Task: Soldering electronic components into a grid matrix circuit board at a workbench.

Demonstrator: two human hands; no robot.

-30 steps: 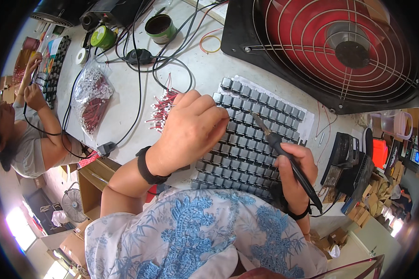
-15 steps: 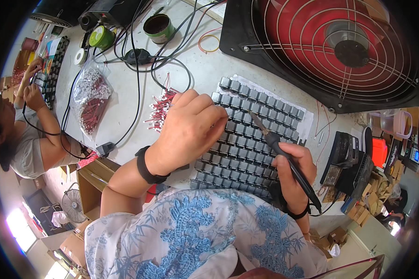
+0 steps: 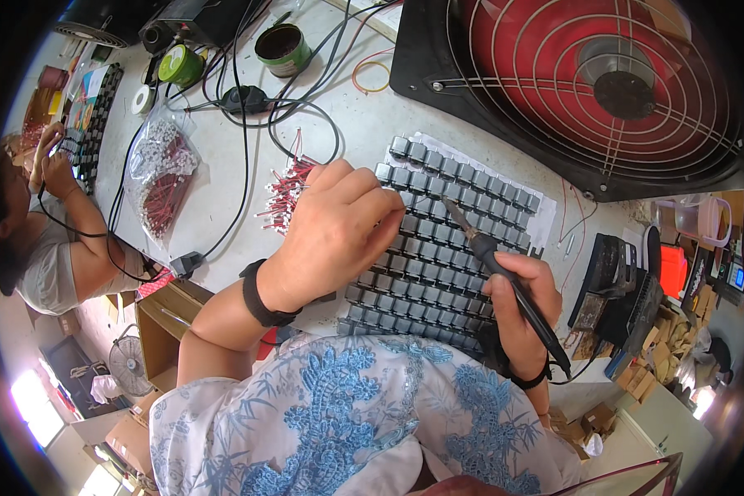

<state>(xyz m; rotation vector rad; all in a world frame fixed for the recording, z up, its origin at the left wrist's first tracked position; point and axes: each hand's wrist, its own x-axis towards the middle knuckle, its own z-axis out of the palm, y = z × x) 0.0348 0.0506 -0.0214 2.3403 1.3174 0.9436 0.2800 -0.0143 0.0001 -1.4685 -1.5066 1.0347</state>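
In my right hand (image 3: 527, 307) is a black-handled soldering iron (image 3: 489, 255), gripped like a pen. Its tip points up and left, onto the upper rows of small grey metal-cased parts (image 3: 438, 251) laid out in a tight grid. My left hand (image 3: 339, 223) hovers over the left side of the grid, thumb and fingers pinched together. A thin dark strand shows just right of the fingertips; what they hold is mostly hidden. Behind that hand lies a loose pile of red and white wires with small white connectors (image 3: 285, 197).
A large black fan with a red interior (image 3: 612, 91) stands at the back right. To the left lie a clear bag of wired connectors (image 3: 165, 169), black cables (image 3: 245, 165) and an open green tin (image 3: 282, 50). A co-worker (image 3: 66, 248) sits at far left.
My hands and the soldering iron hold nearly the same positions. At far left, the co-worker's head and hands have shifted slightly.
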